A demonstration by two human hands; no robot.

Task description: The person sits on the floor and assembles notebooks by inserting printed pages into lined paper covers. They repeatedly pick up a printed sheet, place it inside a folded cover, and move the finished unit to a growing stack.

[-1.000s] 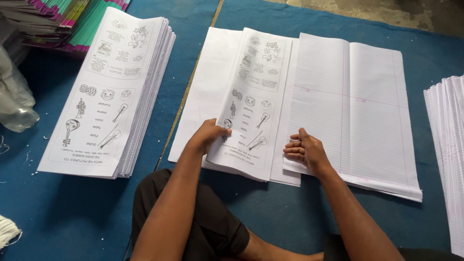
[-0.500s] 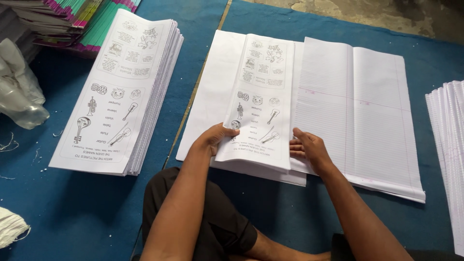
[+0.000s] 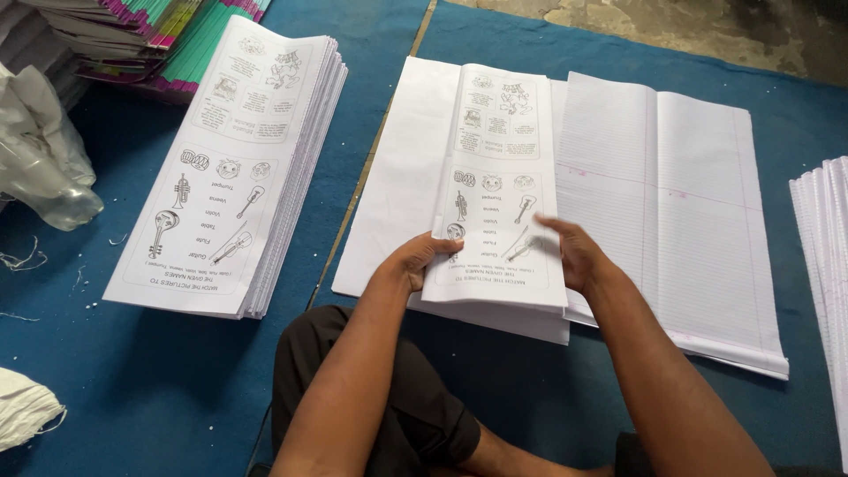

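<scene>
A folded printed sheet bundle (image 3: 499,168) with line drawings of instruments lies on an open stack of white paper (image 3: 397,185). My left hand (image 3: 422,258) grips its near left edge. My right hand (image 3: 576,254) holds its near right edge, fingers curled over the paper. The near end of the bundle is lifted slightly off the stack. To the right of it lies the ruled half of the open paper stack (image 3: 680,212). A tall pile of the same folded printed sheets (image 3: 234,168) stands to the left on the blue mat.
The blue mat (image 3: 132,380) covers the floor. Crumpled clear plastic (image 3: 44,159) lies at the far left, colourful-edged book stacks (image 3: 132,44) at the top left. Another white paper stack (image 3: 826,265) sits at the right edge. White string (image 3: 26,411) is at the bottom left. My dark-clothed knee (image 3: 406,415) is below.
Both hands have closed on the folded printed bundle and raised its near end, squaring it over the open stack. The view has moved closer and shifted slightly.
</scene>
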